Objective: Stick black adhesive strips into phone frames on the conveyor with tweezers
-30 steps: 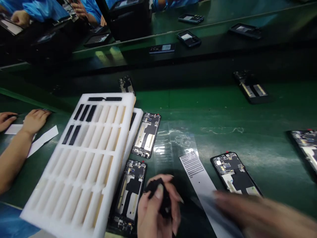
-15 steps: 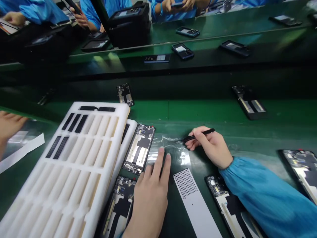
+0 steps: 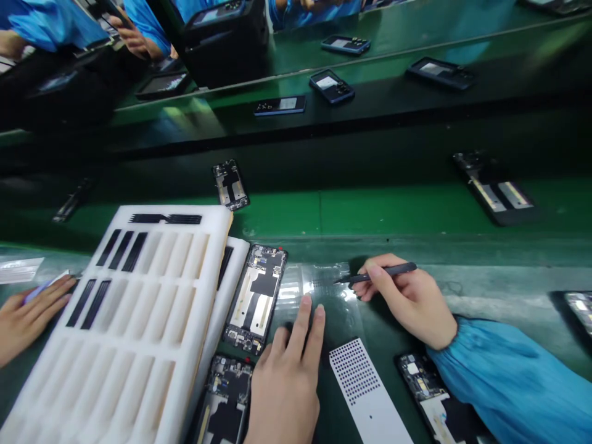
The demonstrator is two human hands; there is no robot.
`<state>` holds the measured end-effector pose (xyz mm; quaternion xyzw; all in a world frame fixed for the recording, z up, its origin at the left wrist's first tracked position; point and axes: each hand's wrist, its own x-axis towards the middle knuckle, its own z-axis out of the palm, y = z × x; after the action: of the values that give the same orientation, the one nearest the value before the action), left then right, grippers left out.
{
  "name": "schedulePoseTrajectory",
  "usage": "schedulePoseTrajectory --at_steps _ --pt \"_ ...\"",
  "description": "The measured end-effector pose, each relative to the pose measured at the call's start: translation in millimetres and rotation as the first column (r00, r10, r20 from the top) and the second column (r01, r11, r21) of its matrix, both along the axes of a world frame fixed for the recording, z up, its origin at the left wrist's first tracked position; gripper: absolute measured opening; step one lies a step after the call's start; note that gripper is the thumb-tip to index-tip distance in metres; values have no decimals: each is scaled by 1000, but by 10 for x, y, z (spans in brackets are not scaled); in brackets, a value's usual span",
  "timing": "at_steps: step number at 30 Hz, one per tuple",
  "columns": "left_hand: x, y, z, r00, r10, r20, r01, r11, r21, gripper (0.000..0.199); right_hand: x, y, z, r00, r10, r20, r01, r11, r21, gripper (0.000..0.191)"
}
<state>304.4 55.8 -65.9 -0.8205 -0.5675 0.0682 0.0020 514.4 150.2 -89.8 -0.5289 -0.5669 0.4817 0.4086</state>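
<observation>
My left hand (image 3: 289, 376) lies palm down with index and middle fingers stretched out, their tips on or beside the lower edge of a clear plastic film (image 3: 319, 277). In my right hand (image 3: 411, 302) are black tweezers (image 3: 401, 269), held like a pen, points toward the left over the film's right side. I cannot tell whether the points touch it. An opened phone (image 3: 254, 302) with its circuit board showing lies left of the film. A second opened phone (image 3: 226, 394) is partly behind my left hand. Between my hands lies a white strip with black dots (image 3: 356, 373).
White foam trays (image 3: 139, 345), stacked and holding some black strips, fill the left. Another opened phone (image 3: 428, 388) lies partly under my right sleeve. More phones lie on the green ledge (image 3: 370, 209) and shelf beyond. At far left is a co-worker's hand (image 3: 34, 317).
The film, wrinkled at the tweezers' points before, now looks flatter. My left hand keeps its pose. The view has shifted, and the co-worker's hand at left is now beside the foam tray.
</observation>
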Motion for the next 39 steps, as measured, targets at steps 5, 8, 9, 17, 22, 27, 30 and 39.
schedulePoseTrajectory --at_steps 5,8,9,17,22,27,30,39 --pt "-4 3 -31 998 41 40 -42 999 20 79 -5 11 4 1000 8 -18 -8 1000 6 44" --pt "-8 -2 -44 998 49 45 -51 998 32 77 -6 17 -20 996 -29 -83 26 999 -34 43" --pt "-9 -3 -48 998 47 41 -48 998 35 77 -6 19 -28 995 -35 -97 30 998 -47 43" --pt "-42 27 -70 982 63 179 -74 996 56 71 -4 21 -80 996 -5 -84 2 999 -42 47" --pt "-48 33 -57 950 102 296 -134 987 88 62 -21 37 -108 997 0 -83 -2 1000 -28 52" --pt "39 67 -34 985 48 164 -61 996 72 74 -50 58 -135 994 -3 -113 -1 999 -32 57" --pt "92 102 -28 997 22 76 -25 999 40 83 -54 74 -167 992 -3 -130 -2 999 -36 60" --pt "261 207 -11 999 43 -21 -42 999 4 81 -45 81 -179 991 12 -136 -17 999 -35 61"
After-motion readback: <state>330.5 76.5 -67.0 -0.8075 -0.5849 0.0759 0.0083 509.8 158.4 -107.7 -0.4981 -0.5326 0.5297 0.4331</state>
